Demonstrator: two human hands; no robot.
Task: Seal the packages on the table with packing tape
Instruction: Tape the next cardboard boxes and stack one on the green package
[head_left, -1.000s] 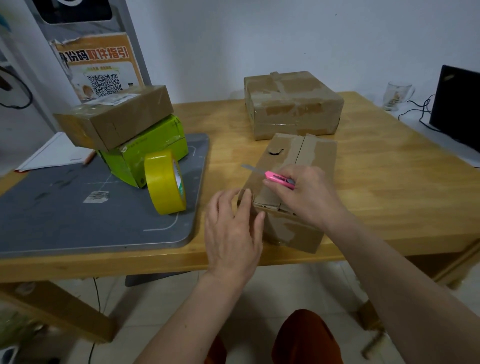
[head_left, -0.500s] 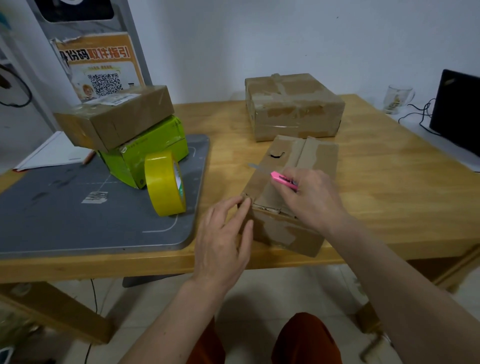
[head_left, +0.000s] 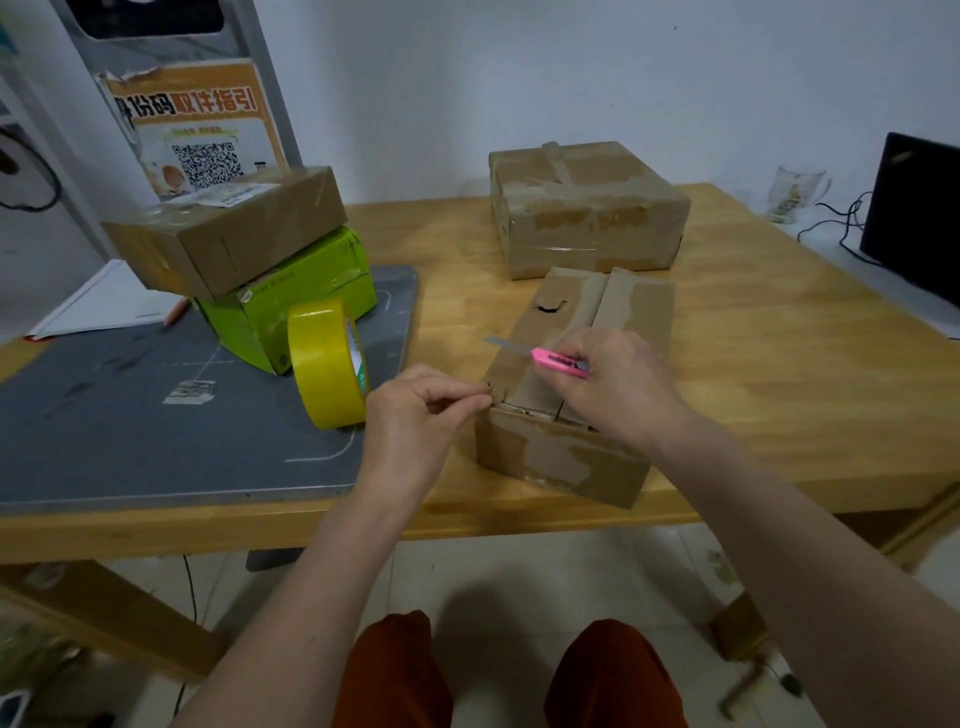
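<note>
A long brown cardboard box (head_left: 618, 317) lies near the front edge of the wooden table (head_left: 779, 364), its two top flaps meeting along the middle. My right hand (head_left: 618, 384) rests on the box's near end and grips a pink utility knife (head_left: 561, 362) with its blade out, pointing left. My left hand (head_left: 421, 410) pinches something small at the box's near left top corner; I cannot make out what. A roll of yellow packing tape (head_left: 330, 364) stands on edge just left of my left hand.
A grey cutting mat (head_left: 130, 431) covers the table's left part. On it a brown box (head_left: 234, 228) lies across a green box (head_left: 317, 275). A taped brown box (head_left: 587, 208) sits at the back. A glass mug (head_left: 795, 192) and a black monitor (head_left: 919, 213) stand at the right.
My left hand went from lying flat against the box's near end to pinching at its near left top corner. The right hand with the knife barely shifted.
</note>
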